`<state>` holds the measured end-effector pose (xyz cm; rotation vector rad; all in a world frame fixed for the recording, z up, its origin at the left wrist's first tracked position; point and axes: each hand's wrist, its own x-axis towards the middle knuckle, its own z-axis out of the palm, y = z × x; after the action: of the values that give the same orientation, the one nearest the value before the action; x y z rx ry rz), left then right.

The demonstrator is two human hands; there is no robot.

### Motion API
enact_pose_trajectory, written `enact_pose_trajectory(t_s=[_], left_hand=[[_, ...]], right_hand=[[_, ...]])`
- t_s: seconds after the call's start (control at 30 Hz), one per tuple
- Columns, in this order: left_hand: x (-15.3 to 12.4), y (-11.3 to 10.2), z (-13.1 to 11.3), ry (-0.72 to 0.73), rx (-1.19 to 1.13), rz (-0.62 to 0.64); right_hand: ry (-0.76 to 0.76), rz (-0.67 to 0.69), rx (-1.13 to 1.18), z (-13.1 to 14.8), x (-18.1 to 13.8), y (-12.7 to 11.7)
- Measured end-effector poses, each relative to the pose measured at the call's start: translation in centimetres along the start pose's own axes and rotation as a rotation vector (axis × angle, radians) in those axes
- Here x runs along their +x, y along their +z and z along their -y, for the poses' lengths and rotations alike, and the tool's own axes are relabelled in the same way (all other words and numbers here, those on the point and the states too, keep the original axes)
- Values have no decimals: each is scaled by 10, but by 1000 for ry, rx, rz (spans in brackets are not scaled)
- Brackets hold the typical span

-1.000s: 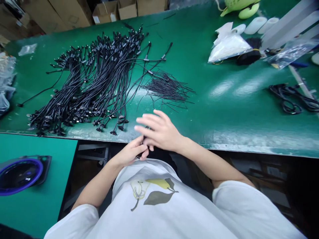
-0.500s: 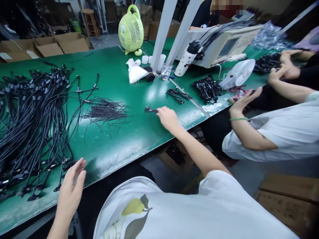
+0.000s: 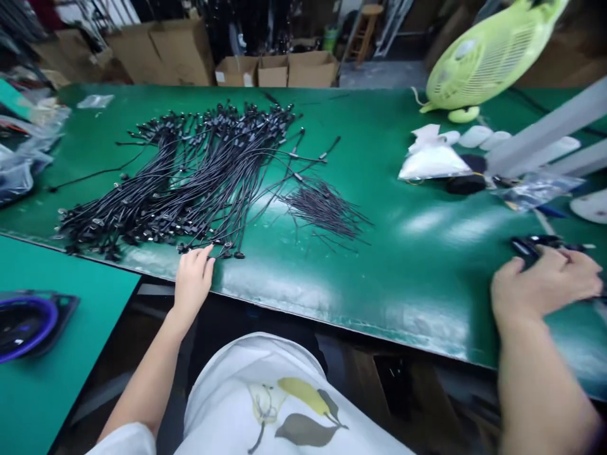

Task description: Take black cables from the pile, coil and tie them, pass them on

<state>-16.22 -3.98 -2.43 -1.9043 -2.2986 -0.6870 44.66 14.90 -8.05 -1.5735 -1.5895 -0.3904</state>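
A big heap of black cables with connectors [image 3: 190, 180] lies on the green table [image 3: 370, 151]. My left hand [image 3: 193, 283] rests at the table's near edge with fingers stretched out, its tips touching the nearest connector ends. Far to the right my right hand [image 3: 545, 285] lies with fingers curled over a small bundled black cable [image 3: 535, 244] on the table. A loose pile of thin black ties [image 3: 327, 208] lies between the two hands.
A green fan [image 3: 488, 57], a white bag [image 3: 431, 161], white rolls [image 3: 478, 136] and a clear bag [image 3: 535, 188] sit at the back right. Cardboard boxes [image 3: 275, 69] stand behind the table. A lower green table with a blue-rimmed device [image 3: 28, 322] is at the left.
My hands, joined at my chest a second ago, have parted. The right hand has carried a small black bundle to the right; the left has reached the connector ends of the heap.
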Motion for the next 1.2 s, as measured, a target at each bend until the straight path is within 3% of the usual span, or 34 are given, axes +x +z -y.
enact_pose_trajectory(t_s=[0.07,0.13,0.27,0.37,0.47,0.57,0.7,0.83,0.93,1.03,1.13,1.2], left_hand=[[3,3,-4,23,44,8],[11,8,-8,64,102,86],[28,15,-6,99,96,237],[30,12,7,59,37,159],[24,5,23,19,119,110],[19,0,32,6,151,133],[23,-3,35,-20,48,129],[29,-15,40,-144,-342,174],[36,-26,42,-194,-550,49],[49,-27,33,-107,-622,-99],[61,-20,14,-44,-799,37],[64,-18,4,-75,-1009,164]], right_hand=[[-80,18,41,27,-2,8],[-189,85,107,73,-1,15],[-423,303,287,195,3,26],[-640,472,353,288,0,42],[-887,629,258,363,-7,76],[-1076,718,127,414,-11,122],[-1216,743,72,444,19,168],[-1019,591,-48,447,94,178],[-927,513,-92,450,135,160],[-999,463,-40,468,139,130],[-1107,415,30,492,128,103],[-1129,396,56,502,129,94]])
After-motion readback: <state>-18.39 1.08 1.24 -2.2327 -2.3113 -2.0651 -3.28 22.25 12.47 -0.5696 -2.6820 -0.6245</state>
